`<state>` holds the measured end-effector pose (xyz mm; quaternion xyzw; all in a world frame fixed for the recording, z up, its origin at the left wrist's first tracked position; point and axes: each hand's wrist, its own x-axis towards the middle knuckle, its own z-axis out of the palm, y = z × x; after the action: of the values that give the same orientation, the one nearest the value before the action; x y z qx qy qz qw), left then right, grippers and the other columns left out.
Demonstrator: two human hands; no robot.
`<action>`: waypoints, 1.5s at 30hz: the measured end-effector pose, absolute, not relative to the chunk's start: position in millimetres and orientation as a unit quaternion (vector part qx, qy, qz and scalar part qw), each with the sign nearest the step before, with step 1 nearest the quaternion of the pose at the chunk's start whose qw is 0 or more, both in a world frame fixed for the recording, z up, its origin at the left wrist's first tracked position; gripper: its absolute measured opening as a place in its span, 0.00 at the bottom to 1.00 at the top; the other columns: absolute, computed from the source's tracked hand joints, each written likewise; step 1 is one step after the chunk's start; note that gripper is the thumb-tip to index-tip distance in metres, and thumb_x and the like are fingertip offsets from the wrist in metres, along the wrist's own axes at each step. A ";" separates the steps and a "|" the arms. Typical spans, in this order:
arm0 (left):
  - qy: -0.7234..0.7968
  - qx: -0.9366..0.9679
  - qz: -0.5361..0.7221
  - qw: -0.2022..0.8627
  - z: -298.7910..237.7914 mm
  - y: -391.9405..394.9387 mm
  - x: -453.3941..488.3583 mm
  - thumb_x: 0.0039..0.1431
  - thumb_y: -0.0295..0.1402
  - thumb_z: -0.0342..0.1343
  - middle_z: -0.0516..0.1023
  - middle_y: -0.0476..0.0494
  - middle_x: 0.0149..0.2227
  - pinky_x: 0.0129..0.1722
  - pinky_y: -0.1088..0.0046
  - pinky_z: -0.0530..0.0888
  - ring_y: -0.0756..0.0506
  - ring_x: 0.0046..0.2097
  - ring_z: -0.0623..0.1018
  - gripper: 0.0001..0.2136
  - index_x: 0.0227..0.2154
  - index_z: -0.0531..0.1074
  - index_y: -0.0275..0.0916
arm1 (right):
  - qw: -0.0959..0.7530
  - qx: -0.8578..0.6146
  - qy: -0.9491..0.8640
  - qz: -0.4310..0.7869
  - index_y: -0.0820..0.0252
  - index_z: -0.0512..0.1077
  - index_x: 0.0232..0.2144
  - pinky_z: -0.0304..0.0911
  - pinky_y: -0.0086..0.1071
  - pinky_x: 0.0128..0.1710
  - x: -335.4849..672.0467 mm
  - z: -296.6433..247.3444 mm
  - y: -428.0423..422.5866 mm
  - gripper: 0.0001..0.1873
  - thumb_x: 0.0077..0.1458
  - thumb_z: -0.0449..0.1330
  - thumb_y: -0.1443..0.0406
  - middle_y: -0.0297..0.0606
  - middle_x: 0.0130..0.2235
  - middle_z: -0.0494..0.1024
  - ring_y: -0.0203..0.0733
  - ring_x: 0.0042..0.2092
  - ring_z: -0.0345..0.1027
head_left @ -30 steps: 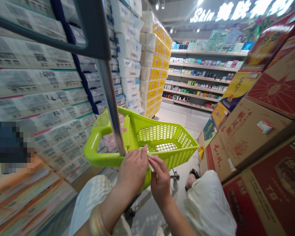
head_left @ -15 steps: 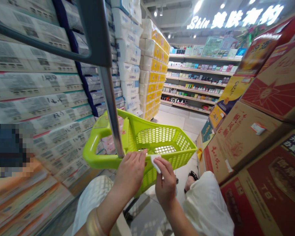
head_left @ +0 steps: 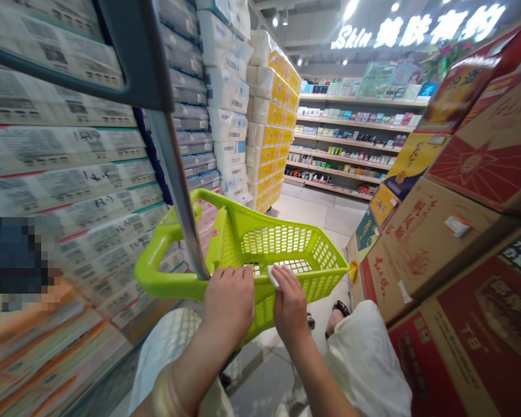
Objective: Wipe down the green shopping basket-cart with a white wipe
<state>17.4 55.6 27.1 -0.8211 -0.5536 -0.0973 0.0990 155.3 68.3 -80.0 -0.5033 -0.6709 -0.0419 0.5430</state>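
Amid shop shelves (head_left: 351, 123), the right grip (head_left: 290, 307) holds white cloth (head_left: 273, 279).

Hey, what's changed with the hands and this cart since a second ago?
The right hand, with its white wipe, has moved right along the rim of the green basket, away from the left hand. The left hand and the metal pole have shifted left in view. The right hand still holds the wipe; the cardboard boxes look unchanged.
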 end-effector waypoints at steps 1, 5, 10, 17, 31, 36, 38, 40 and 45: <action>-0.561 -0.820 -0.077 0.085 31.7 55.7 22.9 0.54 0.25 0.51 0.79 0.34 0.37 0.43 0.57 0.69 0.35 0.42 0.77 0.14 0.43 0.74 0.31 | 0.542 -0.490 -0.682 -0.032 0.58 0.72 0.53 0.64 0.46 0.59 151.1 -78.1 67.6 0.24 0.58 0.47 0.74 0.43 0.52 0.77 0.44 0.58 0.66; -0.545 -0.833 -0.068 0.061 38.2 60.9 38.3 0.54 0.26 0.52 0.78 0.33 0.40 0.46 0.58 0.68 0.35 0.45 0.75 0.11 0.39 0.74 0.31 | 0.542 -0.471 -0.695 -0.018 0.57 0.72 0.53 0.63 0.44 0.60 153.2 -78.3 69.2 0.23 0.59 0.48 0.74 0.41 0.52 0.77 0.43 0.58 0.67; -0.516 -0.851 -0.076 0.059 22.8 69.3 37.4 0.53 0.26 0.54 0.78 0.36 0.36 0.42 0.59 0.68 0.36 0.42 0.76 0.09 0.37 0.74 0.34 | 0.531 -0.542 -0.650 -0.051 0.58 0.72 0.53 0.63 0.51 0.58 179.8 -91.6 68.1 0.25 0.57 0.47 0.75 0.43 0.52 0.77 0.48 0.59 0.65; -0.502 -0.854 -0.108 0.086 10.5 68.7 34.2 0.53 0.26 0.51 0.78 0.39 0.33 0.39 0.60 0.68 0.36 0.39 0.77 0.08 0.34 0.73 0.37 | 0.524 -0.483 -0.701 -0.025 0.56 0.69 0.57 0.61 0.46 0.61 168.4 -91.1 59.0 0.27 0.58 0.47 0.75 0.40 0.56 0.74 0.44 0.62 0.61; -0.492 -0.855 -0.125 0.103 6.8 66.6 25.5 0.54 0.26 0.50 0.78 0.40 0.30 0.37 0.61 0.67 0.38 0.37 0.77 0.07 0.31 0.73 0.38 | 0.530 -0.486 -0.694 -0.035 0.56 0.71 0.55 0.62 0.48 0.60 171.6 -92.3 61.9 0.27 0.56 0.47 0.75 0.42 0.54 0.76 0.45 0.59 0.66; -0.499 -0.851 -0.128 0.102 9.6 65.9 22.4 0.55 0.27 0.50 0.77 0.39 0.29 0.37 0.62 0.67 0.39 0.36 0.77 0.07 0.29 0.73 0.38 | 0.532 -0.543 -0.648 -0.050 0.59 0.72 0.53 0.63 0.50 0.59 181.0 -96.5 63.9 0.27 0.55 0.47 0.76 0.44 0.52 0.77 0.47 0.59 0.65; -0.500 -0.850 -0.131 0.104 10.1 66.2 22.5 0.55 0.27 0.50 0.77 0.39 0.29 0.37 0.62 0.68 0.39 0.36 0.77 0.07 0.29 0.74 0.37 | 0.527 -0.517 -0.674 -0.035 0.59 0.71 0.54 0.61 0.49 0.60 170.6 -93.5 62.2 0.27 0.56 0.47 0.76 0.43 0.54 0.76 0.45 0.60 0.64; -0.495 -0.853 -0.130 0.104 10.4 66.7 22.1 0.54 0.27 0.50 0.77 0.40 0.29 0.37 0.62 0.68 0.38 0.36 0.77 0.07 0.30 0.74 0.38 | 0.521 -0.483 -0.703 -0.021 0.58 0.70 0.55 0.61 0.47 0.61 161.8 -90.5 61.0 0.26 0.57 0.47 0.76 0.42 0.55 0.75 0.44 0.61 0.64; -0.484 -0.860 -0.118 0.109 10.9 69.8 18.0 0.55 0.28 0.50 0.78 0.40 0.30 0.37 0.62 0.68 0.38 0.36 0.78 0.07 0.30 0.74 0.38 | 0.526 -0.506 -0.683 -0.028 0.57 0.71 0.54 0.63 0.48 0.60 183.2 -97.3 65.8 0.26 0.58 0.47 0.75 0.42 0.54 0.76 0.45 0.60 0.65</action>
<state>18.0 69.8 10.9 -0.8600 -0.4843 -0.1183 0.1087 183.2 65.8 -97.3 -0.5056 -0.6832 -0.0278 0.5262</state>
